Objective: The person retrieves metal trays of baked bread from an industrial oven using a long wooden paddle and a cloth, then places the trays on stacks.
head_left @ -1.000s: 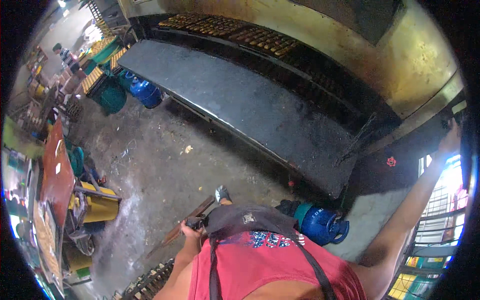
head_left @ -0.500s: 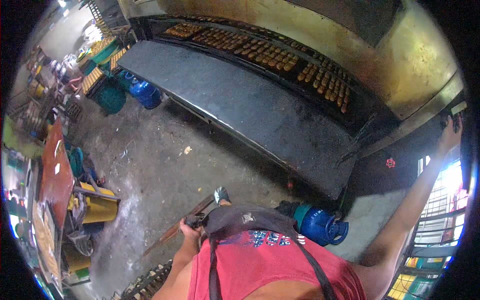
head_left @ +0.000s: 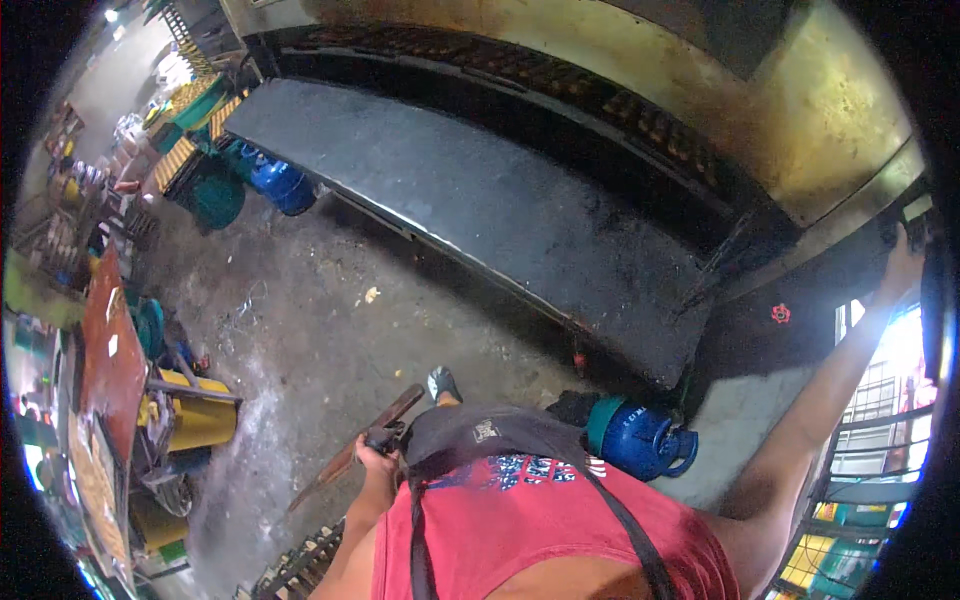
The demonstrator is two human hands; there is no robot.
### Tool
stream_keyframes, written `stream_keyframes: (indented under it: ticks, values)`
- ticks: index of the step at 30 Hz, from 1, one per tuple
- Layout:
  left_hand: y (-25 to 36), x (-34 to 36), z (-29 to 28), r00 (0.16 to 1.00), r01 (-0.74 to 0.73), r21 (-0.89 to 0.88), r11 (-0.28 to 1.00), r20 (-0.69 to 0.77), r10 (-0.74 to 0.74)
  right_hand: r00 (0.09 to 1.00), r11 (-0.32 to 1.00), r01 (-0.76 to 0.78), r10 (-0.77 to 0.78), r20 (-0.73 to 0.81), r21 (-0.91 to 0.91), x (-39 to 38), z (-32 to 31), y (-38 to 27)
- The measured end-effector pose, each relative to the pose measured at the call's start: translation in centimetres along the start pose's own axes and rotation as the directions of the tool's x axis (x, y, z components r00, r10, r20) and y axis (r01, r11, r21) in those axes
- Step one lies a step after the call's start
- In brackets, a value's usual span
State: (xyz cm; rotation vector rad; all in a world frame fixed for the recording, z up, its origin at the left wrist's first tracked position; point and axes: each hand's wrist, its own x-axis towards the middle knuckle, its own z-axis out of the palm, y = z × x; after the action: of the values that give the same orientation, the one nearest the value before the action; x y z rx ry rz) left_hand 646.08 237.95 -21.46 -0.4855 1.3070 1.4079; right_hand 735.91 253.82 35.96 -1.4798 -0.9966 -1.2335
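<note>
My right arm reaches out to the far right, where my right hand (head_left: 904, 262) is at a dark fitting beside the oven (head_left: 835, 120). Its fingers look curled there, partly lost in shadow. My left hand (head_left: 378, 452) is low by my waist, closed around a small dark thing I cannot make out. Behind that hand slants a long brown wooden piece (head_left: 402, 404); whether I grip it is hidden. Inside the oven's wide opening, dim rows of small baked pieces (head_left: 660, 128) sit high on a dark tray. Below them the opening is black.
A long dark metal table (head_left: 470, 210) runs along the oven's front. Blue gas cylinders stand under its left end (head_left: 285, 185) and near its right end (head_left: 645, 440). A red valve knob (head_left: 781, 314) is at right. Yellow containers (head_left: 200, 410) and a brown board (head_left: 108, 340) are at left.
The brightly lit rows of baked pieces in the oven opening have moved up into shadow, leaving a dark gap below. Both hands stay in nearly the same places.
</note>
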Motion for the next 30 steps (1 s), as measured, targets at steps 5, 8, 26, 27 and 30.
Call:
stream_keyframes:
  ticks: [5,8,26,27,30]
  values:
    - [2.2,0.4,-0.3,0.996,-0.076,-0.111,0.991,-0.044,0.072,0.985,0.874,-0.17,0.152,0.076,0.454,-6.2,-3.0,-13.2]
    - [4.4,1.1,-0.4,0.999,-0.013,-0.053,0.999,-0.033,0.011,0.9,0.608,-0.387,0.087,0.427,0.693,-12.7,-5.1,-27.0]
    - [39.1,8.6,3.3,0.858,-0.443,0.241,0.864,-0.167,0.486,-0.477,-0.331,-0.755,-0.314,0.821,-0.566,-62.2,12.7,-76.6]
    - [42.7,9.5,2.7,0.783,-0.52,0.335,0.786,-0.18,0.595,-0.495,-0.433,-0.69,-0.301,0.815,-0.579,-64.3,15.7,-77.5]
    - [53.8,10.6,0.9,0.592,-0.681,0.413,0.604,-0.175,0.787,-0.547,-0.828,-0.415,-0.104,0.831,-0.376,-67.0,20.2,-81.9]
